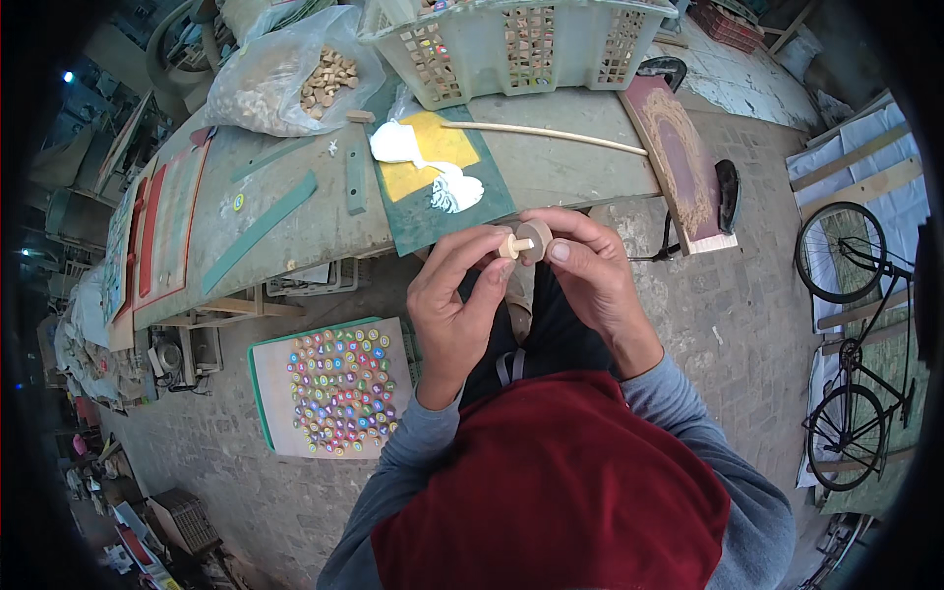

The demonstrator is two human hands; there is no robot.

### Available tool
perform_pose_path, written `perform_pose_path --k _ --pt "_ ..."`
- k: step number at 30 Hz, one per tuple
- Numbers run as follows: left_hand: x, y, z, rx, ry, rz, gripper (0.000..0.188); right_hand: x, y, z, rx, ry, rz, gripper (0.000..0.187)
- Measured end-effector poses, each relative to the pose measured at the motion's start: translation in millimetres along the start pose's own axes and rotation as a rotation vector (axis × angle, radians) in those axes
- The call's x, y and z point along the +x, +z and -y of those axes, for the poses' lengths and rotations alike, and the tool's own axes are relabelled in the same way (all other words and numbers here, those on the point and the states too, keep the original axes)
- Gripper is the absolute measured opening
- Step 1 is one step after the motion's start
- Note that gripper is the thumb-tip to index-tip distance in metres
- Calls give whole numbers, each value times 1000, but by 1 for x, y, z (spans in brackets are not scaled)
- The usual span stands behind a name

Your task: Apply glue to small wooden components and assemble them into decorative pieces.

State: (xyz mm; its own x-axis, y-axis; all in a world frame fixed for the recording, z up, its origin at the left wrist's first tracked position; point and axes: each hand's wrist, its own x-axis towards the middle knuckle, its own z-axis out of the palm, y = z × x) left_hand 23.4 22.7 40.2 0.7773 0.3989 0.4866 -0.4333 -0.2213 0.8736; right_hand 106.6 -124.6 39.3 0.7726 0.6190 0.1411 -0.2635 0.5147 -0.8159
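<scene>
Left hand (457, 300): my fingertips pinch the peg (510, 248), in front of the bench (334, 231); a slack pinch could let it tilt
Peg: faces the disc (538, 236); I can't tell if they touch, and a crooked meeting could knock it loose
Right hand (598, 280): clamped on the disc's edge; a hard squeeze could pop it onto the floor (678, 324)
Bag (256, 98): wood blocks (329, 79) inside, clear of me
Tray (275, 379): painted discs (339, 364), where a dropped piece might land
Paste (457, 193): white, near my knuckles; a careless reach could smear it
Crate (576, 59): blocks the far side
Stick (551, 134): crosses my forward reach

L hand (455, 295): holds sm. wood peg (513, 246) | R hand (598, 273): holds wood disc (536, 236) | wht paste (459, 193) on grn board (418, 221)
</scene>
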Motion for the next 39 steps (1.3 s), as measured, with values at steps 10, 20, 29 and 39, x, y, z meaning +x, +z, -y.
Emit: perform_pose_path --k 10,20,29,39 --pt "-1 -1 -3 -6 -11 6 27 1 -6 5 -182 -104 67 35" --pt "0 -10 -5 109 53 100 24 2 -7 7 -321 -183 112 35" --pt "2 -12 -7 156 52 116 25 3 -6 9 -454 -235 138 37" --pt "4 -11 -5 240 96 58 25 5 -10 7 -481 -156 135 36"
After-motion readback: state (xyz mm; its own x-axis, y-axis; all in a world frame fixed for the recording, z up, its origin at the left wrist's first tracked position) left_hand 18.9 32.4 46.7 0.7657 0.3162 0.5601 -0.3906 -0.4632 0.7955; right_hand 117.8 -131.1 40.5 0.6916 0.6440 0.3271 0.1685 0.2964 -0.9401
